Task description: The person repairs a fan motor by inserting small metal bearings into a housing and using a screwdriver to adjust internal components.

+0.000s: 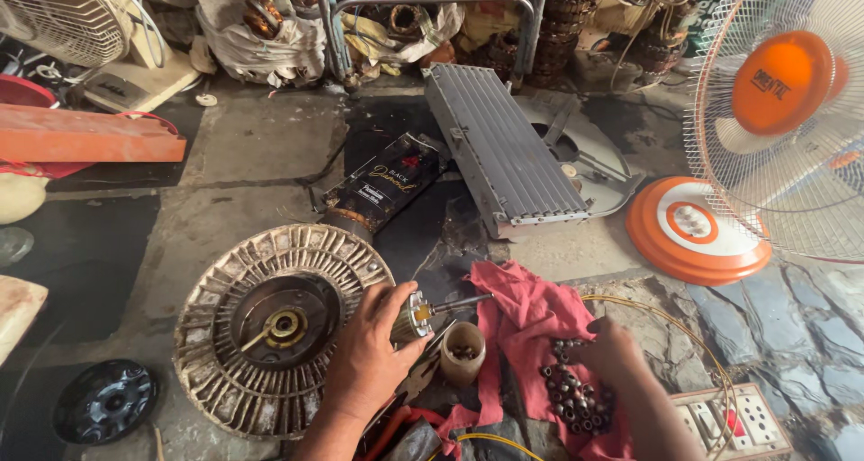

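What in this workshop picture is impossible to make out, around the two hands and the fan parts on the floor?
Head view, the only one:
- Left hand: its palm side and grip on the shafted metal part are hidden by the hand's own back.
- Right hand: fingertips lie among small dark rings on the red cloth; whether it pinches one cannot be told.
- Small cup: contents too small.
- Socket board: cut off by the bottom edge.
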